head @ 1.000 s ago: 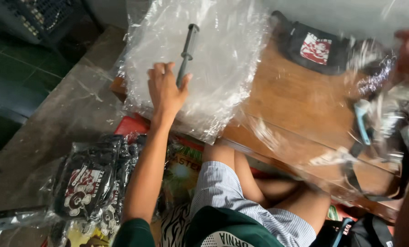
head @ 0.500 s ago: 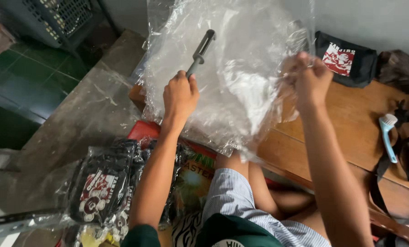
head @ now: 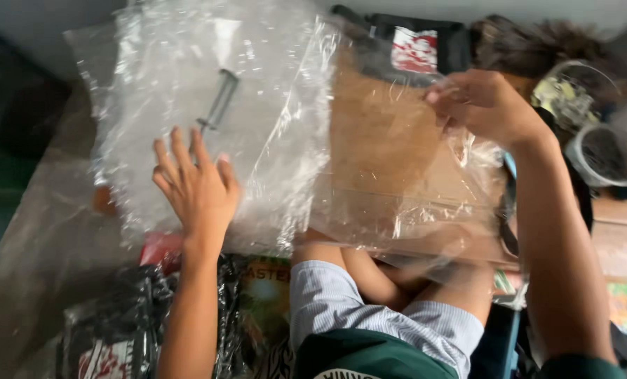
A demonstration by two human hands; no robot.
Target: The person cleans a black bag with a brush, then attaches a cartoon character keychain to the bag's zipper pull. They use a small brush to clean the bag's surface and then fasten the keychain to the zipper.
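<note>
A stack of clear plastic bags (head: 208, 133) lies on a low wooden table (head: 390, 140), with a dark-handled tool (head: 219, 102) resting on top. My left hand (head: 194, 186) lies flat on the stack, fingers spread, just below the tool. My right hand (head: 478, 105) pinches the corner of one clear plastic bag (head: 405, 189) and holds it lifted over the table, to the right of the stack.
A black pouch with a red and white patch (head: 415, 49) sits at the table's far edge. Rolls of tape and dark straps (head: 594, 133) lie at the right. Bagged black goods (head: 117, 330) are piled on the floor at lower left. My knees are under the table edge.
My right hand has pulled one bag off the stack toward the right. My left hand has let go of the tool's handle and now presses flat on the stack.
</note>
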